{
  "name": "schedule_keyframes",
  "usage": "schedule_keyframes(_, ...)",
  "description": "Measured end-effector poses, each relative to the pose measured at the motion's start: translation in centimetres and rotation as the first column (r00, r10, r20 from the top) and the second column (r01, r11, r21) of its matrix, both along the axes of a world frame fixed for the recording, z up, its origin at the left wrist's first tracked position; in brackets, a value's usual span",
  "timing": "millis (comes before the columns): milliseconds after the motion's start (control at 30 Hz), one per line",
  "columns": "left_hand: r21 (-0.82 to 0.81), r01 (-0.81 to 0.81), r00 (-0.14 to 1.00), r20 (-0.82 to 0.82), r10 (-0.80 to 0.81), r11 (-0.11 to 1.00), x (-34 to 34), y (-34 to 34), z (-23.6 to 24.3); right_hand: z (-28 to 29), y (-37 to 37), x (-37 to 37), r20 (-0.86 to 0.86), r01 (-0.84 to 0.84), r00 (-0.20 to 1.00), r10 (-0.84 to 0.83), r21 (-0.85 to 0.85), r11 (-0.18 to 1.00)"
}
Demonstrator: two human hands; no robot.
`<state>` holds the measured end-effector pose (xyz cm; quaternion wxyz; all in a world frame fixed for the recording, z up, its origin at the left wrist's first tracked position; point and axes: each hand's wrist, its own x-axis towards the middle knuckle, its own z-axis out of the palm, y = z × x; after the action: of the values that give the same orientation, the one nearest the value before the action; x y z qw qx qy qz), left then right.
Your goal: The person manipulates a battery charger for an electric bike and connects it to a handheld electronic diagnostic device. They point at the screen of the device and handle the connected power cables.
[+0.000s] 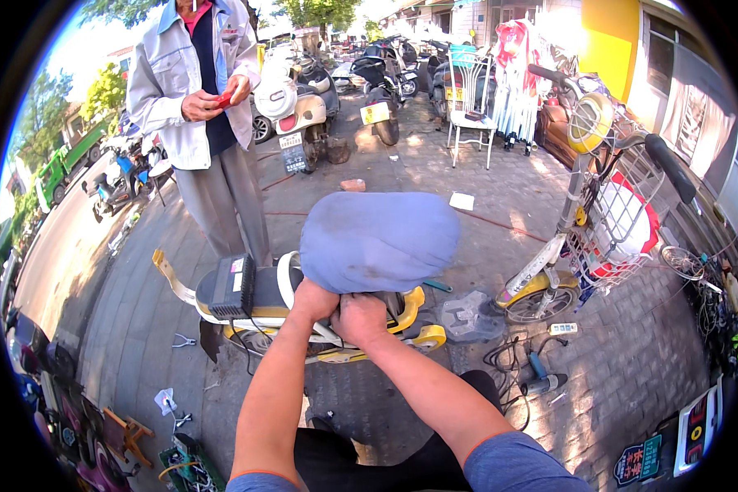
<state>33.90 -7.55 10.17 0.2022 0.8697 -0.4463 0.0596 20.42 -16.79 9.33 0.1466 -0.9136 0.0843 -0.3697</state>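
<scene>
A blue saddle point(377, 238) is sitting above the middle of a yellow-and-white scooter frame point(426, 338), just beyond the person's wrists. Its cloth cover is showing a broad, rounded, padded shape, paler across the top, with soft creases and darker smudges gathering along the near edge. The left hand point(316, 301) and the right hand point(361, 318) are meeting side by side at that near edge, left of its middle, both backs facing up. The fingers are curling inward and disappearing beneath the saddle, so I cannot tell how far closed either grip is, or whether it is grasping the cover or something under it. Behind the saddle, on the frame's left end, a black box point(233, 287) with a pale label is resting on the dark rear seat point(210, 283), a cord trailing from it over the near edge. Toward the right side of the paving point(369, 402), a wire basket point(611, 261) is hanging below the handlebar point(671, 168), carrying a white-and-red bundle point(627, 217) that is rising above its rim. At the paving's near left corner, a green crate point(213, 471) is holding a jumble of metal pieces too small to name. Beyond the frame, a person in a pale jacket point(160, 82) is standing, holding a small red object point(224, 100) with both hands.
</scene>
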Motion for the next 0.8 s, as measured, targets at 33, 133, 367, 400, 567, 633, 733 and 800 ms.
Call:
schedule_keyframes(33,0.021,-0.020,0.999,-0.026,0.020,1.000,0.0,0.1,-0.1,0.0,0.0,0.1,0.009,-0.006,1.000,0.006,0.003,1.000)
schedule_keyframes(133,-0.068,-0.007,1.000,0.028,0.009,0.998,-1.4,0.1,0.8,-0.8,-0.2,0.5,-0.025,-0.008,1.000,0.008,-0.007,1.000)
schedule_keyframes(367,-0.503,-0.380,0.925,-0.210,0.316,0.777,-5.0,0.2,-1.4,0.6,-0.4,-0.7,-0.069,-0.091,0.993,0.094,0.041,0.995)
schedule_keyframes(400,-0.532,-0.367,0.930,-0.222,0.293,0.763,-5.8,0.2,-1.3,0.4,-0.7,-0.8,-0.082,-0.105,0.990,0.111,0.069,0.992)
schedule_keyframes(567,-0.485,-0.385,0.923,-0.206,0.325,0.785,-5.9,1.2,-1.5,1.4,-0.3,-3.2,0.006,-0.247,0.969,0.247,0.077,0.966)
schedule_keyframes(633,-0.501,-0.446,0.895,-0.257,0.365,0.742,-7.4,2.8,-0.5,1.5,0.7,-3.4,-0.099,-0.297,0.947,0.306,0.099,0.950)
schedule_keyframes(733,-0.489,-0.420,0.907,-0.195,0.373,0.765,-8.1,2.8,-1.4,6.0,1.1,-6.3,-0.193,-0.448,0.877,0.439,-0.002,0.894)
schedule_keyframes(800,-0.498,-0.383,0.923,-0.162,0.350,0.778,-8.7,-0.4,-2.4,10.8,0.2,-8.0,-0.226,-0.537,0.838,0.497,-0.182,0.824)
